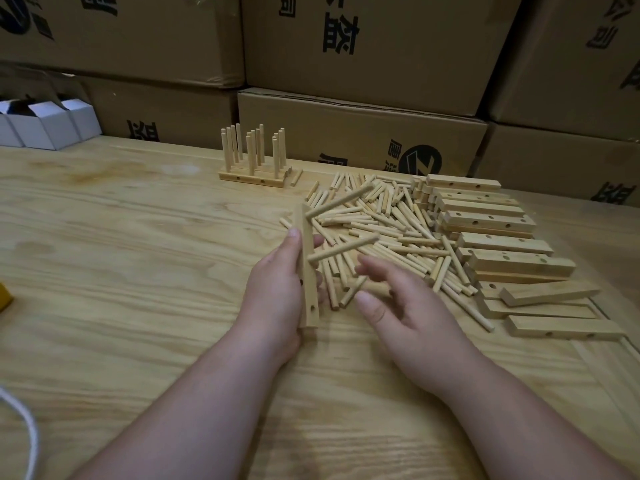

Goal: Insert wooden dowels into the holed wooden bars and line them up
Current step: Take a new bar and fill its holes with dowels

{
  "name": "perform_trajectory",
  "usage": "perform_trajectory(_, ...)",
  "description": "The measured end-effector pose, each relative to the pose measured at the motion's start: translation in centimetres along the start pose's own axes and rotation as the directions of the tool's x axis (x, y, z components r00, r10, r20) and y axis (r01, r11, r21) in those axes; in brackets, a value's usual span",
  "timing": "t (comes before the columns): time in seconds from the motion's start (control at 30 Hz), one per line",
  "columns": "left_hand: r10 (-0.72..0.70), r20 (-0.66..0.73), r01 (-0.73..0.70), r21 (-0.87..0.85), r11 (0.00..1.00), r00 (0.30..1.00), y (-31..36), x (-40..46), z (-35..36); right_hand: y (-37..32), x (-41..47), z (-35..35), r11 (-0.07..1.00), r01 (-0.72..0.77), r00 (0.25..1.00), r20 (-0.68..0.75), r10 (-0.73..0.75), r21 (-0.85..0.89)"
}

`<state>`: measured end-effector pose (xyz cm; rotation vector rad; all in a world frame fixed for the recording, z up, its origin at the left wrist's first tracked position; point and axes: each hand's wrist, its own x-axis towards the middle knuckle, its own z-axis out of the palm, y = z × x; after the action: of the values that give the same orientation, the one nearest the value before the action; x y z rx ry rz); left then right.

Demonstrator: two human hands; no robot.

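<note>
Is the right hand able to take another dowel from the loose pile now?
Probably yes. The right hand is open, holds nothing and hovers at the near edge of the dowel pile; nothing lies between them. The left hand holds the bar off to the side.

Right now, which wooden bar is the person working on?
Look at the table, just left of the big pile of loose sticks. The left hand grips one bar upright; unlike the stacked bars, two sticks poke sideways from it.

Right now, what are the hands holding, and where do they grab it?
The left hand grips a holed wooden bar around its middle, with two dowels already stuck in it. The right hand holds nothing.
</note>
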<state>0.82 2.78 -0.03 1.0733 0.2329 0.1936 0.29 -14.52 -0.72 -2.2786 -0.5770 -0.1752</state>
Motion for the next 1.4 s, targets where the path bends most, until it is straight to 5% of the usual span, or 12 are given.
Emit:
perform_trajectory(0.1,-0.065,-0.099,0.057,-0.085,0.995,0.993,0.2,0.5,-0.1,0.5,0.3,0.8,0.937,0.035,0.99,0.142,0.016,-0.347)
perform_trajectory(0.37,-0.077,-0.118,0.07,-0.07,0.995,0.99,0.1,0.5,-0.2,1.0,0.1,0.6,0.871,-0.094,0.996,-0.041,0.085,-0.482)
perform_trajectory(0.77,-0.042,-0.089,0.04,-0.022,0.999,0.995,0.1,0.3,0.0,-0.6,-0.4,0.0,0.987,0.131,0.977,-0.157,-0.144,-0.091)
perform_trajectory(1.03,0.003,-0.052,0.001,0.073,0.997,0.999,0.2,-0.5,0.3,-0.6,-0.3,0.4,0.945,0.322,0.937,-0.124,-0.326,-0.051)
perform_trajectory(1.4,0.044,-0.053,-0.04,0.088,0.995,0.998,-0.1,-0.3,0.1,-0.5,-0.3,0.2,0.951,0.309,0.95,-0.036,-0.31,-0.03)
